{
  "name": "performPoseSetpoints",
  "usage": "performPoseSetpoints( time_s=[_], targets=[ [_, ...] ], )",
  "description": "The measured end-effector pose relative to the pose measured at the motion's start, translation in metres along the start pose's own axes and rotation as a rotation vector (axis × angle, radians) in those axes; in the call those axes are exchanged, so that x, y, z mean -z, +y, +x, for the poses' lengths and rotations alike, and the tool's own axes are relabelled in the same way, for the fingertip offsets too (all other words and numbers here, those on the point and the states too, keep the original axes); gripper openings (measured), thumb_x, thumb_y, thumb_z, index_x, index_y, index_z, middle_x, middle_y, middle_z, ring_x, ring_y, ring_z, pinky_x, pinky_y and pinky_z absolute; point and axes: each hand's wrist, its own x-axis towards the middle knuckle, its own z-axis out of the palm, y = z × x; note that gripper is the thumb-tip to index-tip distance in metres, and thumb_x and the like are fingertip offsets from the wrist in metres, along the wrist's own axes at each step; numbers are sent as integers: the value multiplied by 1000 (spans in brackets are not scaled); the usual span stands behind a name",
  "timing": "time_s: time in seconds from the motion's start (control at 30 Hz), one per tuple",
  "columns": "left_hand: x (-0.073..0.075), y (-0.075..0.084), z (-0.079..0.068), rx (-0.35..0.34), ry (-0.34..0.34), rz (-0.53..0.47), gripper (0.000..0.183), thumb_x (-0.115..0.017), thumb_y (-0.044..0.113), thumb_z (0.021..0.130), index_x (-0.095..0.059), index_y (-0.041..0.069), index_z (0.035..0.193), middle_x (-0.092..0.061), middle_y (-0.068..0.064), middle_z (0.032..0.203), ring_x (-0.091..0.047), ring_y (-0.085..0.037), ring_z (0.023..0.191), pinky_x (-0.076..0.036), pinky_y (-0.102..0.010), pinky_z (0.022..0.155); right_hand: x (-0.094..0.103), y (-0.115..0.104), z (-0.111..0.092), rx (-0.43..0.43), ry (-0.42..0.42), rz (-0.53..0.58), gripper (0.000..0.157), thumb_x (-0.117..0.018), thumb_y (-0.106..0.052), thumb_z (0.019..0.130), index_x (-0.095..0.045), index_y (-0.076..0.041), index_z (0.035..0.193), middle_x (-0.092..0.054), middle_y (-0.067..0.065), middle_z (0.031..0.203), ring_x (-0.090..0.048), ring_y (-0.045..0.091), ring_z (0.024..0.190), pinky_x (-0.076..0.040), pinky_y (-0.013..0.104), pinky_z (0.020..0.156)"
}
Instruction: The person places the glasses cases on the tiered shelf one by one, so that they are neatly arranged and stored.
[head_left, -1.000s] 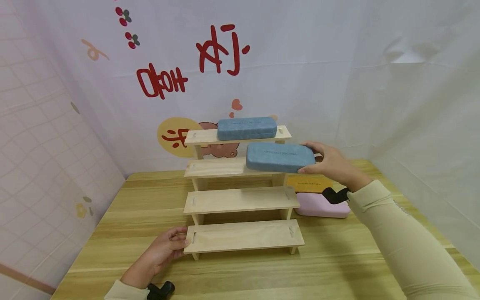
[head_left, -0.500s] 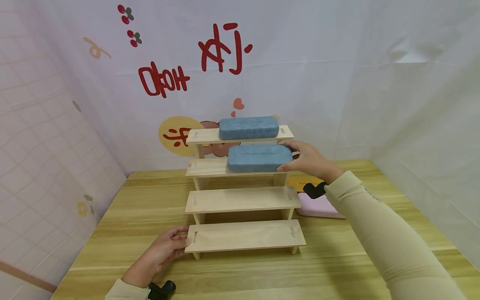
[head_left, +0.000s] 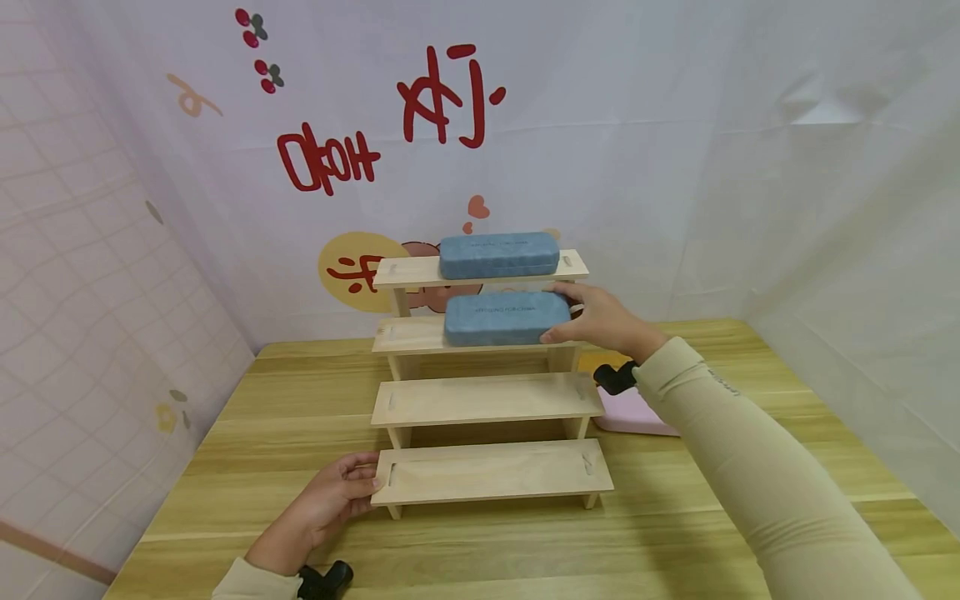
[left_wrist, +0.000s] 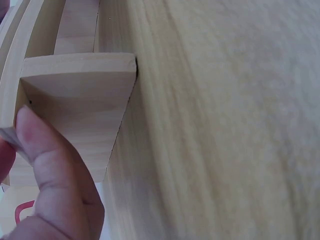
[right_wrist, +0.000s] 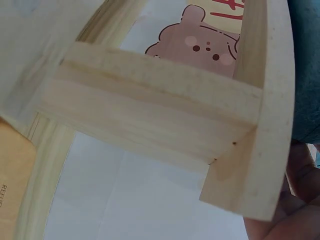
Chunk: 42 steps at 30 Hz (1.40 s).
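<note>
R hand (head_left: 600, 318) is gripping the lower blue case (head_left: 507, 318), now sitting further L on the 2nd shelf down (head_left: 412, 333), mid-frame, so placing's prob nearly done, w/ L hand (head_left: 330, 502) pinching the bottom shelf (head_left: 491, 472), lower L.

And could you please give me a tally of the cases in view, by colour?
Blue cases: 2
Pink case, partly hidden: 1
Orange-yellow case, mostly hidden: 1
Total: 4
</note>
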Motion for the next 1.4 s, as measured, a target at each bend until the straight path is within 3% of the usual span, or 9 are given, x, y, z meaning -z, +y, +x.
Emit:
performPoseSetpoints(
  time_s=[0.43, 0.77, 0.97, 1.23, 1.4],
  targets=[
    [-1, 1, 0, 10, 2, 16, 60, -55, 0, 94, -21, -19, 140, -61, -3, 105, -63, -12, 85, -51, -28, 72, -1, -1, 8, -18, -16, -64, 88, -81, -34, 77, -35, -17, 150, -36, 11, 148, -49, 35, 121, -48, 45, 90],
    [0, -1, 1, -5, -3, 14, 62, -57, 1, 93, -22, -19, 140, -61, -2, 105, -63, -12, 86, -51, -28, 73, -2, -4, 7, -17, -45, -106, 88, -77, -29, 82, -28, -13, 153, -50, 16, 126, -51, 28, 102, -44, 40, 84],
    [0, -1, 1, -7, -7, 15, 60, -55, 0, 94, -22, -19, 140, -61, -2, 104, -62, -12, 85, -51, -28, 72, -3, -4, 6, -9, -40, -117, 87, -76, -28, 83, -26, -11, 153, -47, 18, 133, -54, 32, 113, -48, 43, 88],
    [-3, 1, 1, 8, 6, 14, 62, -56, 1, 94, -21, -18, 140, -60, -3, 105, -62, -12, 86, -51, -28, 72, -2, -3, -2, 85, 5, -166, 88, -75, -34, 85, -26, -7, 153, -25, 16, 155, -44, 33, 125, -43, 50, 97],
    [-3, 0, 0, 6, 12, 9, 62, -56, 1, 93, -21, -18, 140, -60, -3, 105, -62, -12, 86, -51, -28, 73, 1, 1, -17, 138, 85, -195, 84, -74, -36, 85, -31, -9, 151, -32, 15, 149, -37, 33, 129, -37, 53, 102]
  ],
)
